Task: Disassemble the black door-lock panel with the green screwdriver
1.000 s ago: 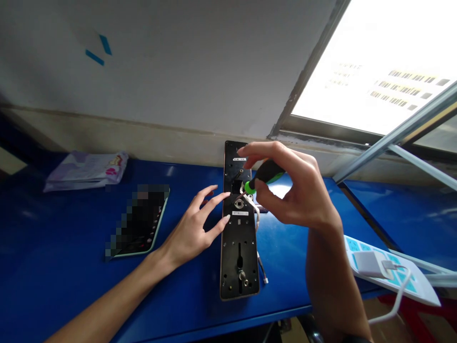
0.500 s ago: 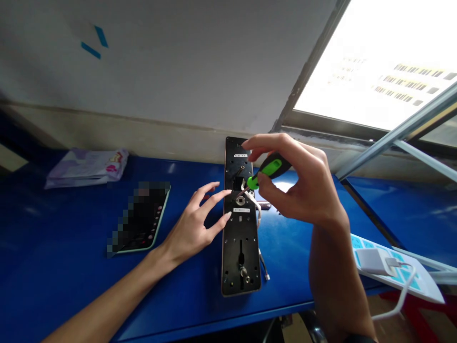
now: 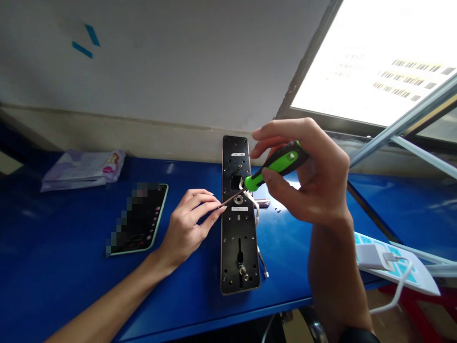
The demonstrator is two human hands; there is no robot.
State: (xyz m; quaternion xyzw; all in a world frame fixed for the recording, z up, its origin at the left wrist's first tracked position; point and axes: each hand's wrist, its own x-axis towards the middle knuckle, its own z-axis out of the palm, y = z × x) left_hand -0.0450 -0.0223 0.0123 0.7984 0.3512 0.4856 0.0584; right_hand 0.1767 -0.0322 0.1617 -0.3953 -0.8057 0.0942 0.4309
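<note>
A long black lock panel [image 3: 239, 247] lies face down on the blue table [image 3: 64, 286], its far end against the wall. My right hand [image 3: 310, 176] is closed round the green and black handle of a screwdriver [image 3: 276, 166], held above the panel's upper half with the shaft slanting down to the left. My left hand [image 3: 189, 224] rests at the panel's left edge, fingertips pinched together at the screwdriver's tip. White wires [image 3: 255, 209] run out along the panel's right side.
A phone [image 3: 139, 219] lies left of my left hand, and a flat plastic packet [image 3: 82, 169] sits at the back left. A white power strip with a plugged charger [image 3: 385, 264] lies at the right edge. Small screws [image 3: 276, 209] sit right of the panel.
My right hand lifted the screwdriver up and to the right, showing more of the shaft. My left fingers, spread on the panel edge before, have drawn together at the tip.
</note>
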